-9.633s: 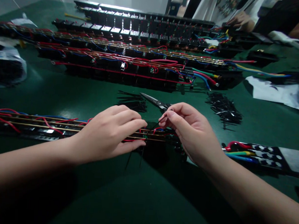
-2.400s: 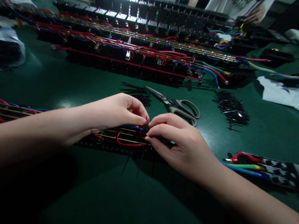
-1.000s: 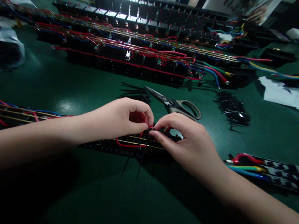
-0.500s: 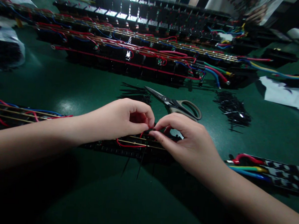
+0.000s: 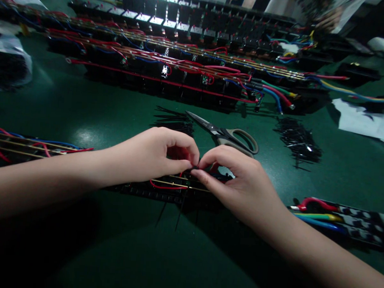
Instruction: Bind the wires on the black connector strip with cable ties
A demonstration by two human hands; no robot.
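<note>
**Fine pinch work at the brass rods of the near wired strip**

The near wired strip (image 5: 145,192) lies lengthwise on the bench (image 5: 69,100), passing under both hands. Close above its brass rods (image 5: 161,183), a small black piece (image 5: 194,167), probably part of a cable tie, is held between two pinches. The fingers of the left hand (image 5: 147,152) are closed on it from one side, thumb against forefinger; those of the right hand (image 5: 241,176) are clamped on it from the other, the tips almost meeting. Whether a tie is threaded there cannot be told.

For good control, the piece is best steadied by one pinch while any pull is made smoothly by the other, in line with it. The rods should not be levered sideways, and the red wire loop (image 5: 167,187) beside the fingers should be kept from being trapped or drawn tight. Both wrists are best kept low, so that the slim parts are not pressed.

Two thin black tails (image 5: 178,215) hang from the front edge. Beyond the hands, scissors (image 5: 213,130) lie between two piles of black cable ties (image 5: 298,142); farther back, more wired strips (image 5: 151,57) are laid out, and a co-worker's hand (image 5: 331,18) is seen.
</note>
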